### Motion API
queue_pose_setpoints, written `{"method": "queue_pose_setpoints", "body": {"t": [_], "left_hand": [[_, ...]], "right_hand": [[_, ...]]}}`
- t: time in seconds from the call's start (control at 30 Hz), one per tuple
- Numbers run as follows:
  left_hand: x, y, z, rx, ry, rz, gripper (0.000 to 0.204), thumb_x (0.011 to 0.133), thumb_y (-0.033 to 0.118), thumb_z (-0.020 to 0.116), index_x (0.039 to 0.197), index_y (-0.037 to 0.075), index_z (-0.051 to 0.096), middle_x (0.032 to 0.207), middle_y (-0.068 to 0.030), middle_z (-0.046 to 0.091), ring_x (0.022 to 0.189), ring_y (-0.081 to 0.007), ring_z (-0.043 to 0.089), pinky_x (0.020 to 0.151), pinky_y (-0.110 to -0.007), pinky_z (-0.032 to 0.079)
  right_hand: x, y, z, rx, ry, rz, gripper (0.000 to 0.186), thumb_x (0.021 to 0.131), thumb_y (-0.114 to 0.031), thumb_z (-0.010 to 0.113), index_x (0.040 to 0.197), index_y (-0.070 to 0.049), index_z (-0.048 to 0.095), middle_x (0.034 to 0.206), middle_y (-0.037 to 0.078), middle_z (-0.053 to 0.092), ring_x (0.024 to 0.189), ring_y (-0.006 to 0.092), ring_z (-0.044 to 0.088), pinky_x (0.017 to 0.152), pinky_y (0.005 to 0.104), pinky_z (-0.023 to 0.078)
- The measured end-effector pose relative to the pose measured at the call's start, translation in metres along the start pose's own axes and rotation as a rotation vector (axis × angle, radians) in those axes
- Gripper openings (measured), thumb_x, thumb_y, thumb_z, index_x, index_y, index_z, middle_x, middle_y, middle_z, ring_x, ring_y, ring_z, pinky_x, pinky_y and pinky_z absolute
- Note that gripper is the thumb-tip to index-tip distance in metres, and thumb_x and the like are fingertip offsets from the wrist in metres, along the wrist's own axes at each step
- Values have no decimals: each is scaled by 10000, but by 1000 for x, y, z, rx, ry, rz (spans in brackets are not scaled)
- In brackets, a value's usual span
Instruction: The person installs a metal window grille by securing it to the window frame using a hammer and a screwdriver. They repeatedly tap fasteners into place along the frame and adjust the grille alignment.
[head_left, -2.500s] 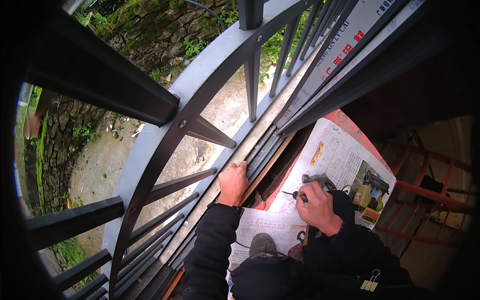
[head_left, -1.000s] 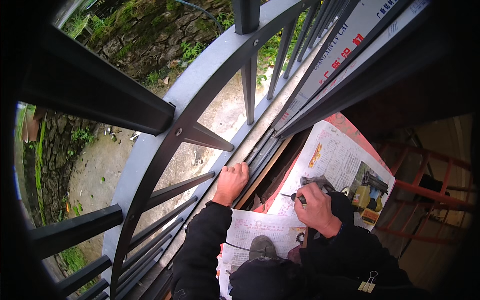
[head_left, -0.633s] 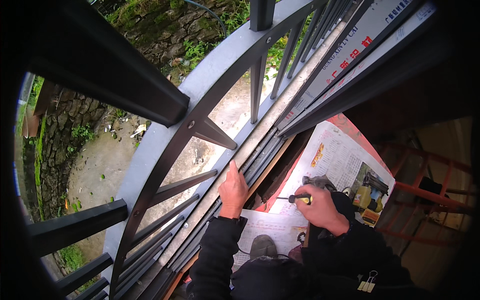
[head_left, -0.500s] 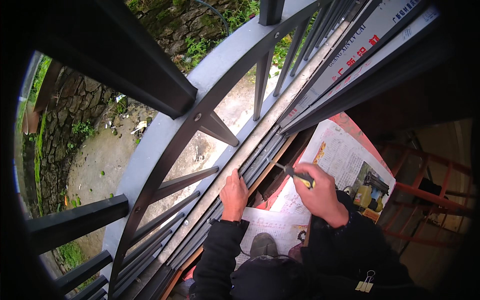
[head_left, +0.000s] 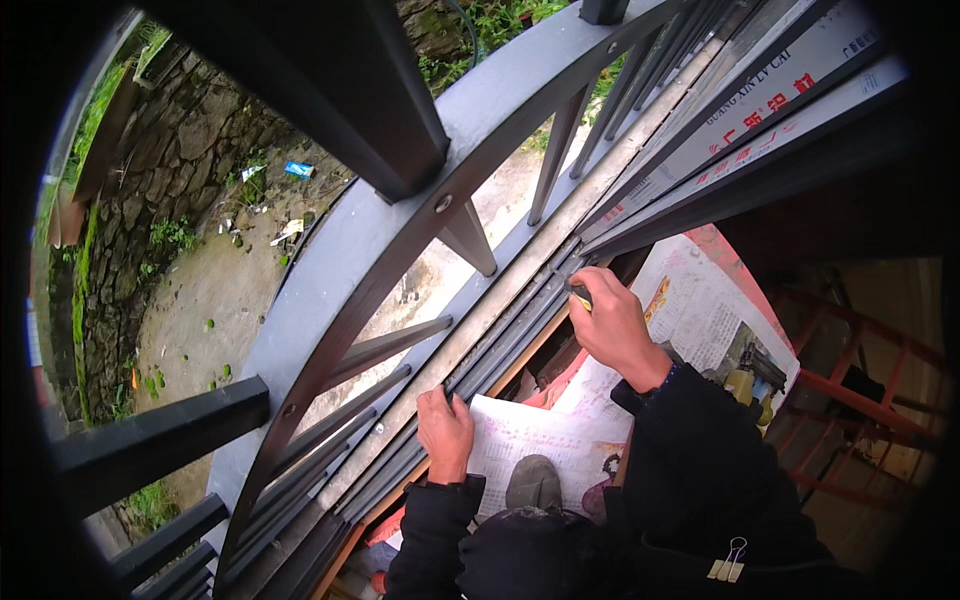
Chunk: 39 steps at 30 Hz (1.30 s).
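Observation:
In the head view, my right hand [head_left: 612,326] holds a screwdriver [head_left: 581,296] with a black and yellow handle over the dark metal window track [head_left: 505,344], below where leaning aluminium profiles [head_left: 760,120] meet it. The screwdriver's tip is hidden. My left hand [head_left: 446,430] has its fingers curled on the track's edge, lower down and to the left. Newspaper sheets [head_left: 530,430] lie under both arms, with my shoe [head_left: 533,486] showing on them. A partly hidden tool [head_left: 755,362] with yellow parts lies on the paper at the right.
A curved grey metal railing [head_left: 330,280] with black bars runs along the track's left. Through it show a concrete yard [head_left: 200,300] and a mossy stone wall [head_left: 160,130]. Red metal rungs [head_left: 850,390], possibly a ladder, are at the lower right in shadow.
My right hand has lifted off the newspaper with the screwdriver and moved up-left onto the track. My left hand has slid down-left along the track. The view has shifted slightly.

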<state>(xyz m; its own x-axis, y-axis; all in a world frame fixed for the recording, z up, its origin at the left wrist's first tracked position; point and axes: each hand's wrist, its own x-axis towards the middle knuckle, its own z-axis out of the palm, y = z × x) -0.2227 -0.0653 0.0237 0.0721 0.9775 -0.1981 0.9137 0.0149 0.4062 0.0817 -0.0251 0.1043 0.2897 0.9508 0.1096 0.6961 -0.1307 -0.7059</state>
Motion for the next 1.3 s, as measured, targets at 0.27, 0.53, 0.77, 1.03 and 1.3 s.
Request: {"method": "queue_pose_setpoints", "body": {"t": [0.27, 0.53, 0.77, 1.03, 1.3], "left_hand": [[-26, -28, -6, 163, 19, -108, 474, 878, 190, 711, 1268, -57, 603, 1208, -221, 604, 1143, -413, 587, 908, -495, 518], [-27, -22, -1, 89, -5, -97, 530, 867, 178, 712, 1304, -80, 554, 1275, -288, 561, 1148, -458, 580, 939, -497, 510], [-11, 3, 6, 34, -32, -9, 518, 888, 187, 696, 1321, -70, 569, 1299, -282, 578, 1174, -453, 590, 944, -485, 515], [-4, 13, 11, -86, -79, -68, 566, 912, 193, 689, 1371, -105, 545, 1372, -295, 572, 1222, -446, 596, 1013, -478, 505], [0, 27, 21, -331, -88, -152, 636, 896, 130, 693, 1416, -158, 467, 1379, -324, 538, 990, -360, 666, 941, -417, 530]], "right_hand": [[-18, -13, 22, 38, -132, -98, 206, 859, -27, 671, 1059, -9, 622, 1102, 200, 651, 971, 421, 666, 830, 461, 564], [-13, -17, 23, 82, -138, -35, 188, 854, -36, 675, 1036, 3, 652, 1037, 204, 680, 939, 418, 683, 812, 449, 566], [-7, -18, 17, 332, -168, 240, 152, 859, -66, 713, 988, 12, 708, 830, 179, 732, 739, 227, 726, 685, 349, 552], [18, 7, 4, 180, -166, 240, 169, 838, -57, 715, 995, 8, 716, 814, 141, 735, 721, 197, 715, 670, 338, 556], [45, 11, 17, 450, -514, 502, 119, 848, -44, 716, 966, -26, 722, 697, 32, 648, 586, 107, 626, 494, 272, 477]]}}
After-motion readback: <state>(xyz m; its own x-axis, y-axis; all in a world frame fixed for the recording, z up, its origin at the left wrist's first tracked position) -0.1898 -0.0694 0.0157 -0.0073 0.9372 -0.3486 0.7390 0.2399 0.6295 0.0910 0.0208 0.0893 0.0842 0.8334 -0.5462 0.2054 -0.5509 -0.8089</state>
